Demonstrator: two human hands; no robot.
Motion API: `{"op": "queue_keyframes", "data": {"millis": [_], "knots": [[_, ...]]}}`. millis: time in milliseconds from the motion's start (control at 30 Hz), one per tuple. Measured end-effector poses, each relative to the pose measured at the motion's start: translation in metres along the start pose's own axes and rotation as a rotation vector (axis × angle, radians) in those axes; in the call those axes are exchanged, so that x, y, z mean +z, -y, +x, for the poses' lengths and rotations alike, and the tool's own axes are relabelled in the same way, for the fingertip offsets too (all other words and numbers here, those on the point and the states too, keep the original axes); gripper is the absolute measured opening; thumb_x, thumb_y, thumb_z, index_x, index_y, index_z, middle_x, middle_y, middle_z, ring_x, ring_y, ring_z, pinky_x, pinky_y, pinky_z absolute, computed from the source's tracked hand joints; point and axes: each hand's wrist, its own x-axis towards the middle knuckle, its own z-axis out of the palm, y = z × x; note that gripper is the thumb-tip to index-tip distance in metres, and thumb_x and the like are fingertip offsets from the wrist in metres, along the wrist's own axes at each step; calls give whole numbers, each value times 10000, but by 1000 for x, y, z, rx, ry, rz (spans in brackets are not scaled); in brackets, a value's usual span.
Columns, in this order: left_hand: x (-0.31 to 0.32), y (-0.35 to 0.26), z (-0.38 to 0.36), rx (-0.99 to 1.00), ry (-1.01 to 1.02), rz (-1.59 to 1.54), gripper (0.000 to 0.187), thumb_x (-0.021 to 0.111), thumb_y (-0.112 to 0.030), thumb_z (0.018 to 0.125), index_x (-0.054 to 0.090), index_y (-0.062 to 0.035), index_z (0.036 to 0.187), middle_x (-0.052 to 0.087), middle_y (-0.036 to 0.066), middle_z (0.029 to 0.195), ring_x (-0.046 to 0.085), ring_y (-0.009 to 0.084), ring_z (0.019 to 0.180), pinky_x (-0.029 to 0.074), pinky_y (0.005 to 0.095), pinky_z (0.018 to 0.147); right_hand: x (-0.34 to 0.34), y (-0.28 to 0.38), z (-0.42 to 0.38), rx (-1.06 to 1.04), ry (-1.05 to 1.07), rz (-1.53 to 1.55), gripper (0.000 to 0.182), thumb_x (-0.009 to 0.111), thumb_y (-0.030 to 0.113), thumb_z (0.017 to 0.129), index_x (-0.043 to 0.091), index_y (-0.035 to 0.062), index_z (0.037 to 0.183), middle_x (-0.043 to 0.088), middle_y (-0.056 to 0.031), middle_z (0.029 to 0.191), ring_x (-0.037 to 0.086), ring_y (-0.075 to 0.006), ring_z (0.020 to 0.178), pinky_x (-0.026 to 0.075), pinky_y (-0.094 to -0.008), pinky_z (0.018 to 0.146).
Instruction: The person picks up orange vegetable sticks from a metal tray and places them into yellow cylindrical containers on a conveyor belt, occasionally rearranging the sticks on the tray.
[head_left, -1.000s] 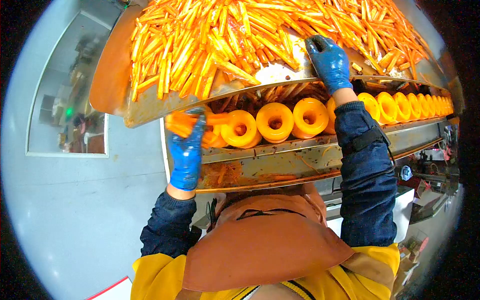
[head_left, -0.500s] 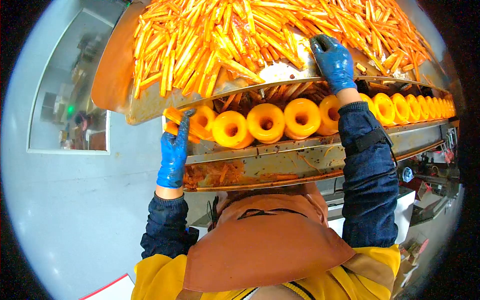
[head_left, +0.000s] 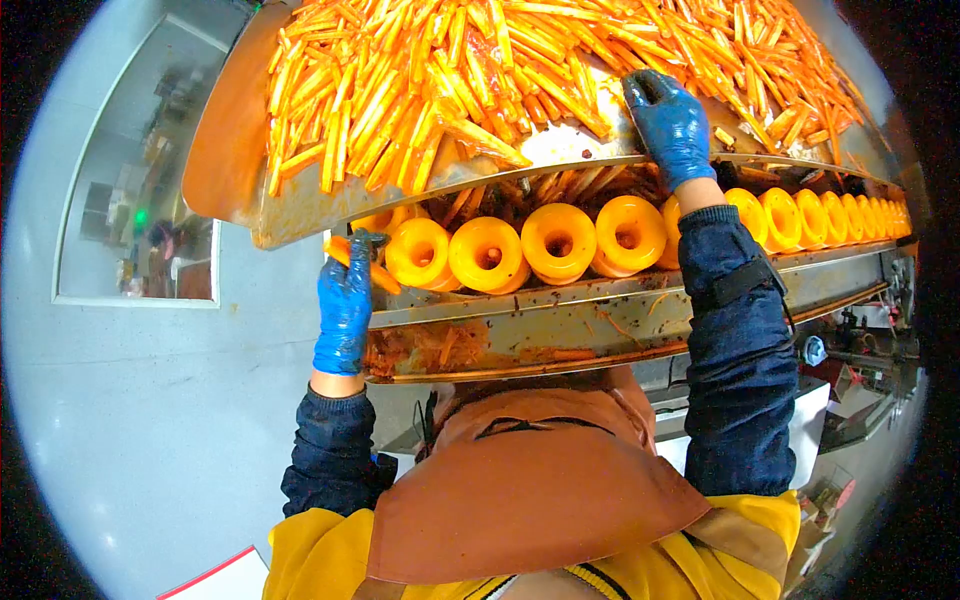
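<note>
My left hand (head_left: 345, 310), in a blue glove, is closed around orange sticks (head_left: 383, 279) at the left end of a row of round orange cups (head_left: 487, 256). The cups have funnel-like holes, and a small piece shows inside one of them. My right hand (head_left: 670, 125), also gloved in blue, rests at the near edge of a metal tray (head_left: 560, 146), its fingers curled together. Whether anything is between those fingers is hidden. A large heap of orange sticks (head_left: 390, 100) covers the tray beyond both hands.
A metal ledge (head_left: 520, 335) with orange residue runs along the near side of the cups. The cup row curves away to the right. A window (head_left: 150, 220) is in the wall at left. Shelves with assorted items stand at the lower right.
The row of cups has shifted relative to the tray. Fewer sticks show at my left hand, which has moved slightly. My right hand is nearly where it was.
</note>
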Motion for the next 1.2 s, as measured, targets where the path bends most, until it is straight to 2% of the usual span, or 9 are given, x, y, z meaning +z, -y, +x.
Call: {"op": "queue_keyframes", "data": {"millis": [233,433,567,633,733,933,1033,1133,1200], "knots": [[2,-23,5,135,-177,-91,181,595,-125,890,648,8,1000,654,55,933,577,118,832,467,268,762,-3,3,0,24,33,-21,323,523,387,860,669,130,989,646,-127,1023,622,-312,922,492,-404,817],[14,-48,12,120,89,192,268,708,-196,806,654,-39,1016,664,52,920,593,115,822,482,270,740,-6,6,0,42,46,-22,331,576,377,851,677,103,1006,647,-121,1034,619,-303,936,488,-363,824],[36,-63,60,369,32,349,374,726,-257,769,637,-36,1058,646,147,1013,637,240,849,506,351,759,-6,6,-1,38,41,-16,325,581,371,850,677,101,1003,648,-122,1029,620,-304,930,488,-364,823],[55,-69,90,870,-75,808,500,724,-319,728,588,-40,1119,608,207,1065,620,341,909,506,420,788,-5,5,0,33,42,-1,323,583,369,849,676,100,1002,649,-123,1027,620,-305,929,488,-365,822],[75,-87,120,452,140,1067,556,697,-327,707,538,-37,1154,580,239,1085,591,386,964,497,457,817,-3,2,0,25,39,4,322,527,385,863,673,124,981,645,-131,1021,613,-320,937,486,-400,828],[64,-86,147,449,204,1171,465,613,-222,726,537,-17,1136,606,245,1034,607,389,939,499,456,814,-5,4,-1,10,21,18,322,583,360,850,674,88,996,650,-130,1014,620,-306,928,489,-369,818],[42,-86,149,401,209,1132,475,628,-241,727,562,-12,1138,636,229,990,631,357,915,499,438,811,-5,5,-1,25,13,-4,327,587,361,847,672,83,997,650,-129,1017,619,-306,931,489,-368,820],[17,-88,135,247,8,598,437,642,-273,773,594,-2,1113,651,180,985,638,286,899,493,374,805,-8,8,0,34,38,-13,333,590,364,844,672,80,996,650,-128,1017,618,-307,933,489,-367,821],[-2,-77,131,102,55,-209,361,597,-273,855,618,4,1086,647,110,996,611,199,903,467,311,819,-7,6,0,24,27,-10,339,590,369,843,671,78,996,649,-129,1021,617,-308,933,489,-366,823]]}}
